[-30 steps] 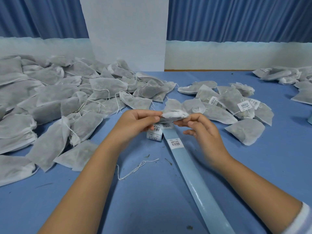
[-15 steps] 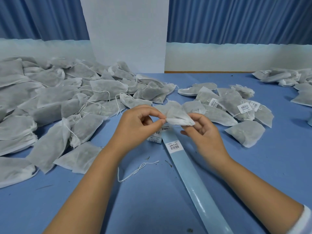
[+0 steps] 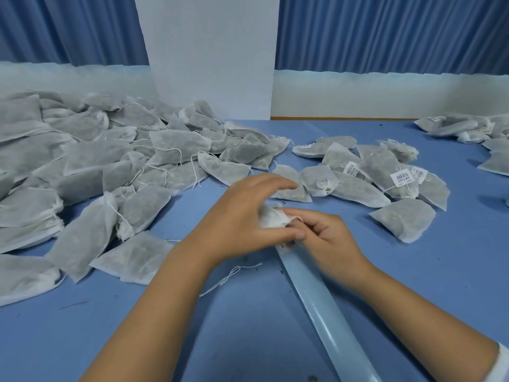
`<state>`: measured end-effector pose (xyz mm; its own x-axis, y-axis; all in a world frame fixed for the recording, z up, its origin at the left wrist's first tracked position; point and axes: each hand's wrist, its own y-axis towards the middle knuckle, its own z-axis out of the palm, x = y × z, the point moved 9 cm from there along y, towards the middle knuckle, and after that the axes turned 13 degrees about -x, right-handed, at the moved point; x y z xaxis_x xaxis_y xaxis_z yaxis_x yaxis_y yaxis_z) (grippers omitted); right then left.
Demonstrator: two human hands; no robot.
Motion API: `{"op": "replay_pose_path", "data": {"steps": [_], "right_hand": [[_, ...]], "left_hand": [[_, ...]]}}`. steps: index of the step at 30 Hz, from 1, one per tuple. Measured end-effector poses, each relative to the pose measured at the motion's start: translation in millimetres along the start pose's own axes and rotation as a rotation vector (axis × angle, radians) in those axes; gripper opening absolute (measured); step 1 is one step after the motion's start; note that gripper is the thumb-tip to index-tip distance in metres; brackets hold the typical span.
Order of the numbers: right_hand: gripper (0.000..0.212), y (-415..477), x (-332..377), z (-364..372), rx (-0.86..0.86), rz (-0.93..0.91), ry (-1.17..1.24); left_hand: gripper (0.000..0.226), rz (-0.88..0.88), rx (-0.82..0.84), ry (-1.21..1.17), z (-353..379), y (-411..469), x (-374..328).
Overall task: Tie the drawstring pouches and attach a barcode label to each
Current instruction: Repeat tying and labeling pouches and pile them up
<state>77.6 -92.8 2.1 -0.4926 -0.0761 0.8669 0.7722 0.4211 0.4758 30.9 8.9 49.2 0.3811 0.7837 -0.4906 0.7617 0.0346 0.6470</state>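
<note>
The pouch [image 3: 271,218] looks soft and light; best held by its bunched top. The right hand [image 3: 327,238] pinches it. The left hand [image 3: 239,216] covers it, grip unclear.

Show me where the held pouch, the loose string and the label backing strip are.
held pouch [image 3: 271,218]: head view, on its white crumpled part that shows.
loose string [image 3: 232,272]: head view, on its looped middle.
label backing strip [image 3: 325,307]: head view, on its bare middle.
</note>
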Motion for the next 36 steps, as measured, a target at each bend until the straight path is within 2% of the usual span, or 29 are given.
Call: {"op": "replay_pose_path", "data": {"steps": [4, 7, 9, 13, 15, 19, 21, 23, 25, 29, 33, 36], "right_hand": [[0.033, -2, -6, 4, 0.078, 0.029, -0.131], [0.028, -2, -11, 4, 0.114, 0.082, -0.13], [0.027, -2, -11, 2, 0.12, 0.113, -0.099], [0.025, -1, -5, 3, 0.14, 0.119, -0.057], [0.024, 1, -1, -1, 0.073, 0.085, -0.033], [0.019, -1, 10, -8, -0.067, -0.054, -0.073], [0.015, -3, 14, -11, -0.145, -0.089, -0.061], [0.01, -2, 15, -24, -0.288, -0.092, -0.038], [0.009, -2, 16, -32, -0.358, -0.14, -0.09], [0.014, -7, 18, -18, -0.271, -0.291, -0.303], [0.026, -9, 17, -6, -0.166, -0.349, -0.481], [0.024, -12, 25, -10, -0.192, -0.395, -0.44]], "left_hand": [[0.037, -0.035, 0.027, 0.04, 2, -1, 9], [0.04, -0.095, 0.056, 0.085, -5, -1, 18], [0.028, -0.177, 0.11, 0.081, -7, -3, 27], [0.023, -0.317, 0.221, -0.056, -3, -10, 35], [0.013, -0.346, 0.266, -0.117, -3, -12, 33], [0.025, -0.361, 0.361, -0.295, 2, -17, 25], [0.021, -0.38, 0.381, -0.417, 7, -19, 18], [0.011, -0.401, 0.328, -0.527, 8, -16, 15], [0.015, -0.443, 0.229, -0.64, 5, -11, 16], [0.024, -0.539, 0.143, -0.748, 6, -9, 20], [0.015, -0.545, 0.051, -0.619, 1, -6, 27], [0.011, -0.5, 0.062, -0.427, -6, -6, 29]]}}
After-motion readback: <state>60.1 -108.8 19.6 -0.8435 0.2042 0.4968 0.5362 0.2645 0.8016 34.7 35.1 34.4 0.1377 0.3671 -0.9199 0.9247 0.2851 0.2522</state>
